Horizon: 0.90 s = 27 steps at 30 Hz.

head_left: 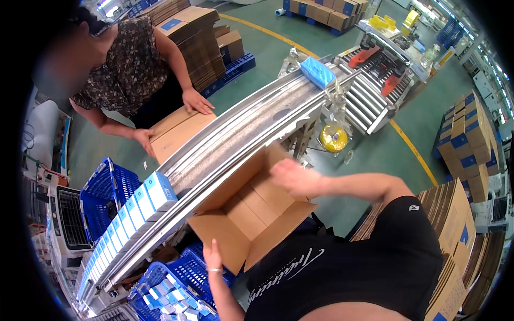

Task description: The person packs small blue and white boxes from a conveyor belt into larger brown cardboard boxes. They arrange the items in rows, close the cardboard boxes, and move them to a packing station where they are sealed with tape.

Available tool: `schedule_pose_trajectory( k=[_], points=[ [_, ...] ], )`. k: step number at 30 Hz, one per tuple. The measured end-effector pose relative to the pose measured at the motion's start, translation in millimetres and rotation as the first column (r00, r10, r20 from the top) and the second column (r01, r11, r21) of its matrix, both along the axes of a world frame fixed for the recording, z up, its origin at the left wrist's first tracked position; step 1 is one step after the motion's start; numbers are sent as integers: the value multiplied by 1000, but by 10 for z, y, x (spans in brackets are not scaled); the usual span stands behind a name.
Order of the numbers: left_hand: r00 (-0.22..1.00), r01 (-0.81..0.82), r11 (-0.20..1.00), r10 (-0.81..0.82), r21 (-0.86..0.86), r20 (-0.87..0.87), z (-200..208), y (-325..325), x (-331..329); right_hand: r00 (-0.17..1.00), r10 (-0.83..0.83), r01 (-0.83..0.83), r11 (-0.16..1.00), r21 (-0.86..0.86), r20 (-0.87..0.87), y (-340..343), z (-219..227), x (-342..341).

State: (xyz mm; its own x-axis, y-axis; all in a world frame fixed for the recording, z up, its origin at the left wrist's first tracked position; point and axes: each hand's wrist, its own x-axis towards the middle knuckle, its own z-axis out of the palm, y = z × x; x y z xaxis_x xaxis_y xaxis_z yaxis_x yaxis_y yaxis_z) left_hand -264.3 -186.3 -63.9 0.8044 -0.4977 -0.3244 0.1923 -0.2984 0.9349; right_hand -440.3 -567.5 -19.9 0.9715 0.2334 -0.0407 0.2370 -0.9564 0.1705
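An open cardboard box [256, 209] tilts in front of me against the near side of the conveyor, its flaps spread and its inside bare. At its left flap, my left hand [212, 257] grips the edge, with some fingers hidden. My right hand [294, 179] is smeared by motion beside the far right flap. Whether it touches the cardboard is not plain, and its finger positions are blurred.
The conveyor [235, 128] carries a row of white-and-blue boxes [126, 216] and a blue pack [318, 73]. Across it, a co-worker's hands rest on a closed carton [181, 131]. A blue crate [184, 273] holds small boxes. Flattened cartons [447, 219] are stacked right.
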Motion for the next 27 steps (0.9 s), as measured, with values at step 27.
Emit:
schedule_pose_trajectory(
  k=[27],
  points=[
    [560,-713,326,-270,621,783,875,242,2332,754,-645,505,452,735,-121,216,219,1933]
  ],
)
